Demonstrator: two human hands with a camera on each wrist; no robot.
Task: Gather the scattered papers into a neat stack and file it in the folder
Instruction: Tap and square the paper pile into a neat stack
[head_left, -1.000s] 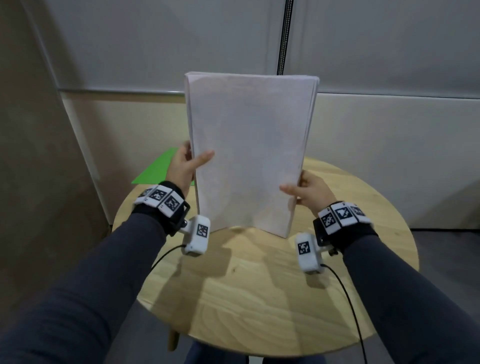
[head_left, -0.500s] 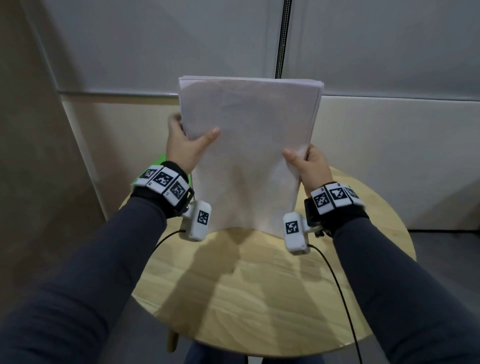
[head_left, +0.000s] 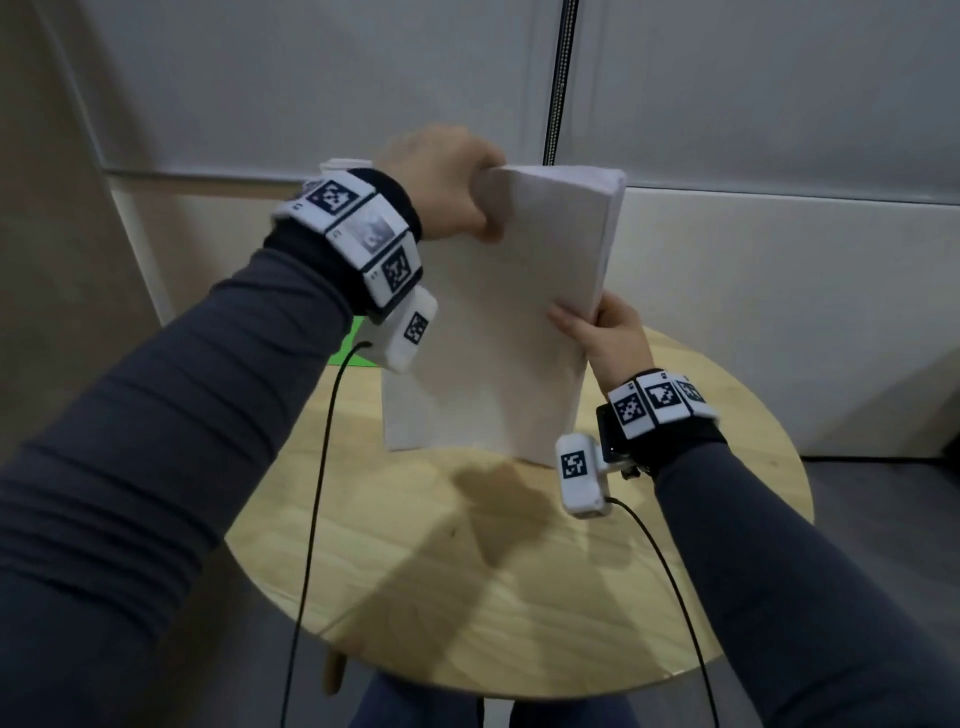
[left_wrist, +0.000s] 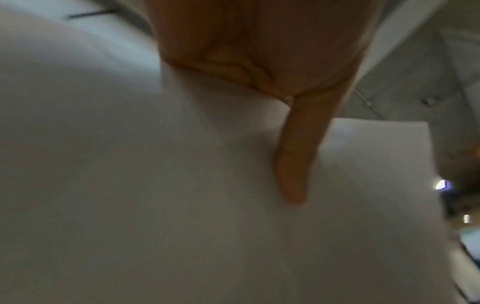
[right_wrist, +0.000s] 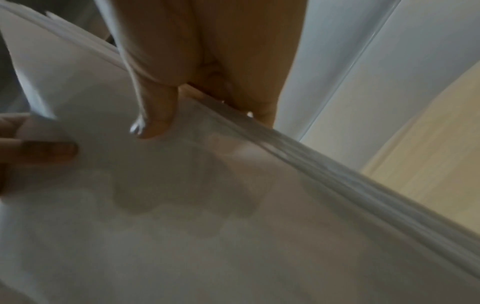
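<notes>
While upright, paper stack (head_left: 498, 322) pinched (top edge) by left hand (head_left: 441, 182), right hand (head_left: 613, 338)

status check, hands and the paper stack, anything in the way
Left hand grips the paper stack at its top edge. Right hand pinches its right edge. Stack upright above round table. Green folder mostly hidden behind left wrist; nothing blocking.

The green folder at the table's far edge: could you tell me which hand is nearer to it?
Left. The left hand grips the paper stack above the green folder; the right hand holds its opposite edge.
</notes>
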